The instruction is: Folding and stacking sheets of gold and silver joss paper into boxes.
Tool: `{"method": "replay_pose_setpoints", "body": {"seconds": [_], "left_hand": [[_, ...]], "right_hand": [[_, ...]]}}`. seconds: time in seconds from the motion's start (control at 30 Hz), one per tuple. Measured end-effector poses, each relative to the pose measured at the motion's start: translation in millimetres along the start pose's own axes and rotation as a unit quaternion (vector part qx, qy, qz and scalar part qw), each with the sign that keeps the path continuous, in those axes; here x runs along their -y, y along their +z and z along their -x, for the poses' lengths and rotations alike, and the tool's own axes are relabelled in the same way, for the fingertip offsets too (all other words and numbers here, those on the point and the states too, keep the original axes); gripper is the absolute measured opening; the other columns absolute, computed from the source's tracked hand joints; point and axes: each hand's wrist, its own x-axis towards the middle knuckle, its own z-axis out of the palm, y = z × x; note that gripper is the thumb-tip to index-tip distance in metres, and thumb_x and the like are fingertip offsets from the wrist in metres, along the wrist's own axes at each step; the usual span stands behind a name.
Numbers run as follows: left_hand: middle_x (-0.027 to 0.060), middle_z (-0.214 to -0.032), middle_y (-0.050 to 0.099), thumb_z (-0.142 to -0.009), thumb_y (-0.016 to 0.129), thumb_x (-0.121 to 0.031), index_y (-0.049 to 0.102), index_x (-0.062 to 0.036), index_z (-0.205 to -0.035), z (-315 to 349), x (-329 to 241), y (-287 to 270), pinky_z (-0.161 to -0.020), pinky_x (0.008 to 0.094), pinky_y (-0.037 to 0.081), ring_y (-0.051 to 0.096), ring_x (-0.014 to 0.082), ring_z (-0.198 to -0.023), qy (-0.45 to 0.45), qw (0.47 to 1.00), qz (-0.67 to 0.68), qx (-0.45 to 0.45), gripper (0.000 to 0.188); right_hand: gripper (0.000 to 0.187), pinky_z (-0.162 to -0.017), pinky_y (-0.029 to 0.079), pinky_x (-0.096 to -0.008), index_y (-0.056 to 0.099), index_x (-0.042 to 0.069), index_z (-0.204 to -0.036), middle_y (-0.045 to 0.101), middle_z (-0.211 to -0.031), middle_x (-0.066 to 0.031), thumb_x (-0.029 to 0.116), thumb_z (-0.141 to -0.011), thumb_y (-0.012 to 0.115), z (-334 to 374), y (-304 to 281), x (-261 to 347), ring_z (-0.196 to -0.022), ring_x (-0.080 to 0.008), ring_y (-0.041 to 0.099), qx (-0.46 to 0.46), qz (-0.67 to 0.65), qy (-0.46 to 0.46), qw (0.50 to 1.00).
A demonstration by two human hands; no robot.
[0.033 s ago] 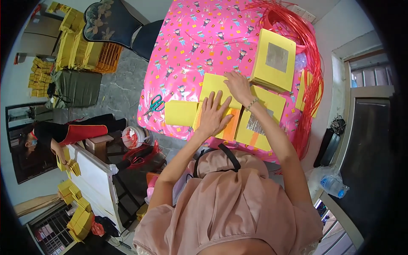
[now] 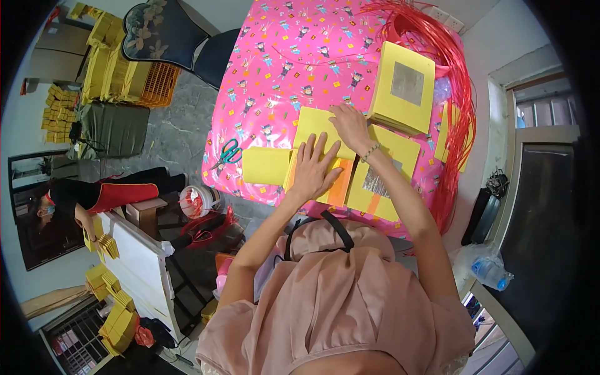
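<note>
My left hand (image 2: 312, 172) lies flat with fingers spread on a stack of yellow paper with an orange patch (image 2: 338, 187). Just above it, my right hand (image 2: 351, 130) rests on a yellow sheet (image 2: 310, 123), fingers stretched to the left and pressed down on the paper. Under my right forearm is more yellow paper (image 2: 403, 159) with a silver square and an orange strip. A smaller yellow piece (image 2: 265, 166) sticks out left of my left hand. Green-handled scissors (image 2: 229, 154) lie beside it. Neither hand grips anything.
Farther right stands a thick stack of yellow paper (image 2: 409, 62) with a silver square on top. Long red plastic strands (image 2: 459, 150) hang over the table's right edge. The pink patterned tablecloth (image 2: 294, 75) covers the table. At the left, another person (image 2: 81, 200) works at a white table (image 2: 134, 262).
</note>
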Motion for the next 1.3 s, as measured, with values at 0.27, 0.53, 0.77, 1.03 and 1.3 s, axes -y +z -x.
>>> {"method": "replay_pose_setpoints", "body": {"seconds": [0.27,0.53,0.77,1.03,1.3], "left_hand": [[0.0205,-0.161,0.026,-0.096,0.054,-0.05,0.037,-0.0224,-0.154,0.1,1.6,8.7,-0.118,0.0579,0.016,0.02,0.0457,-0.147,0.006,1.0,0.01,-0.003,0.067],[0.0213,-0.161,0.025,-0.095,0.054,-0.053,0.039,-0.0226,-0.154,-0.4,5.0,10.4,-0.118,0.0578,0.016,0.019,0.0465,-0.147,0.013,1.0,0.005,-0.001,0.069],[0.0214,-0.161,0.025,-0.094,0.053,-0.057,0.038,-0.0226,-0.154,1.2,8.0,12.8,-0.117,0.0583,0.017,0.021,0.0474,-0.146,0.012,1.0,-0.004,-0.001,0.071],[0.0205,-0.16,0.029,-0.091,0.056,-0.061,0.039,-0.02,-0.154,0.4,17.5,0.8,-0.119,0.0535,0.021,0.023,0.0431,-0.148,0.041,0.998,0.052,0.015,0.077],[0.0176,-0.162,0.026,-0.093,0.053,-0.06,0.037,-0.0226,-0.155,5.4,43.3,-12.4,-0.121,0.0518,0.018,0.019,0.0397,-0.151,0.076,0.996,0.005,0.055,0.074]], "right_hand": [[0.024,-0.086,0.048,-0.0462,0.063,0.005,-0.111,0.062,-0.103,-0.0121,0.015,-0.09,0.064,14.4,-7.0,3.4,-0.102,-0.0326,0.06,-0.099,0.008,-0.058,0.993],[0.011,-0.075,0.049,-0.0412,0.058,0.005,-0.097,0.054,-0.09,-0.0121,0.011,-0.09,0.064,98.1,-0.7,9.1,-0.087,-0.0315,0.057,-0.098,-0.024,-0.043,0.994],[0.013,-0.074,0.05,-0.0399,0.06,0.004,-0.097,0.055,-0.089,-0.0112,0.007,-0.086,0.065,100.3,5.8,13.0,-0.086,-0.0293,0.057,-0.112,-0.008,-0.065,0.992],[0.009,-0.074,0.05,-0.0396,0.06,0.006,-0.095,0.055,-0.088,-0.0101,0.008,-0.088,0.065,105.8,9.3,11.3,-0.086,-0.0292,0.057,-0.126,-0.035,-0.042,0.991],[0.017,-0.074,0.05,-0.0408,0.06,0.007,-0.096,0.058,-0.09,-0.009,0.02,-0.089,0.069,98.5,8.5,16.1,-0.086,-0.0299,0.059,-0.113,-0.037,-0.017,0.993]]}}
